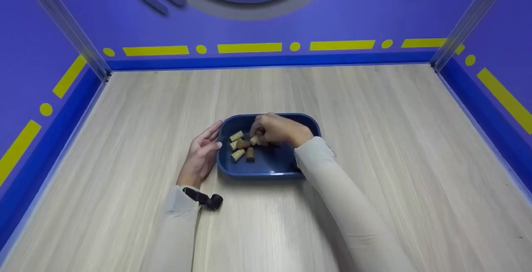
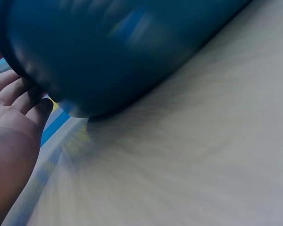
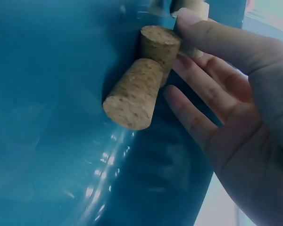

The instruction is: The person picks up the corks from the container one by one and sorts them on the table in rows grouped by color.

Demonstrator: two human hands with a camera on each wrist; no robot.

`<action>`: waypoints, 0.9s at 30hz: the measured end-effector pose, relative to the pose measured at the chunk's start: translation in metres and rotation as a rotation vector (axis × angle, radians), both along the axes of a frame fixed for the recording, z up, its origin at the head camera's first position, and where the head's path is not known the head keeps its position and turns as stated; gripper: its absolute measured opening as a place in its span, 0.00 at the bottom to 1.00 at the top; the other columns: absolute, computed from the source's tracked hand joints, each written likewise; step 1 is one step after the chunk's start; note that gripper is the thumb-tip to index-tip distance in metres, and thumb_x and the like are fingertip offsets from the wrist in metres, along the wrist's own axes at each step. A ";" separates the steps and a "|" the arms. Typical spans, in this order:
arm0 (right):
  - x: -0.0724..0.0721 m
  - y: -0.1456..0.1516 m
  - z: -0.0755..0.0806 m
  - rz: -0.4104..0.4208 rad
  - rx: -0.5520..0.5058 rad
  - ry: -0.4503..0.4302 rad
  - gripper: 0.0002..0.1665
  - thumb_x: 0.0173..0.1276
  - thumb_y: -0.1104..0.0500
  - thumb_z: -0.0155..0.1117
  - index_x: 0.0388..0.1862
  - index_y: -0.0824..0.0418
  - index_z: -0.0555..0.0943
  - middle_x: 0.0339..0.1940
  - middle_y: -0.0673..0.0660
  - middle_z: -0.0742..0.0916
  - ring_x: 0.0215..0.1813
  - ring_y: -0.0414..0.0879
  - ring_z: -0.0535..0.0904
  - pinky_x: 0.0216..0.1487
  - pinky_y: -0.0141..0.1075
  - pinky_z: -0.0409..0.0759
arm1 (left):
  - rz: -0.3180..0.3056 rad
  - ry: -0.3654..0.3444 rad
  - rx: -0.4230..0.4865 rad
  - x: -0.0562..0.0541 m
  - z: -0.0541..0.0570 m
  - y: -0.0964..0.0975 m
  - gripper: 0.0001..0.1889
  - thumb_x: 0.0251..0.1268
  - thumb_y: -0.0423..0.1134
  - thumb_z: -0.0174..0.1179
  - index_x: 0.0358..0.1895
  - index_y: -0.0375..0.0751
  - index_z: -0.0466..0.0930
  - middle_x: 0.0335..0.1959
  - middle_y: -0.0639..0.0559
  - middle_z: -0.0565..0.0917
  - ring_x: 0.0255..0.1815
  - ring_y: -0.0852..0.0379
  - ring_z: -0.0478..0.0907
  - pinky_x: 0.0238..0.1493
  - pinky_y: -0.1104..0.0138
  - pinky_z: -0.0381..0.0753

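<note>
– Cream fabric comes nearest: two long sleeves (image 1: 349,205) reaching in from the bottom edge of the head view.

– What sits at the left cuff?

– A small black strapped device (image 1: 208,200), just below the left hand (image 1: 199,155).

– And that hand?

– It rests at the left end of a dark blue, glossy, round-cornered tray (image 1: 270,175), thumb at the rim, the other fingers loosely extended along the outer wall. Thumb and fingers stand apart.

– What lies in the tray?

– Small tapered cork stoppers, gathered in its left half. Closest are a pale speckled stopper (image 1: 237,155), tilted on its side, and a brown stopper (image 1: 250,155) just beside it. Behind them a second brown one (image 1: 243,144) overlaps another pale one (image 1: 234,144).

– Where is the right hand (image 1: 280,128)?

– Over the tray, reaching in from the right, thumb and fingertips together on a light stopper (image 1: 254,140). I can't tell whether that one touches its neighbour. Darker shapes under the palm are too hidden to name.

– Anything farther back?

– One more pale stopper (image 1: 236,136) near the tray's far left corner, then the light wood-grain tabletop (image 1: 374,106), and finally a blue-purple wall (image 1: 266,29) with yellow bars and dots.
</note>
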State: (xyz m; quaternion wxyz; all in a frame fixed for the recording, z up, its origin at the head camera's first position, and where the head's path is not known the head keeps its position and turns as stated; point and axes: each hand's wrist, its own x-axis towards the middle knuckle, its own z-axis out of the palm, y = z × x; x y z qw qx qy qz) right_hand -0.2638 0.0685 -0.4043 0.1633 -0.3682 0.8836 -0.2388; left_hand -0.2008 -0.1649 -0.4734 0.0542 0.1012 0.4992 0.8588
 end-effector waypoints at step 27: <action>-0.004 0.067 0.047 -0.076 -0.087 0.020 0.14 0.63 0.58 0.67 0.46 0.63 0.86 0.46 0.59 0.85 0.47 0.50 0.79 0.53 0.44 0.79 | -0.021 -0.013 -0.013 0.000 0.001 -0.001 0.35 0.57 0.17 0.43 0.72 0.22 0.50 0.73 0.32 0.60 0.68 0.53 0.67 0.66 0.67 0.69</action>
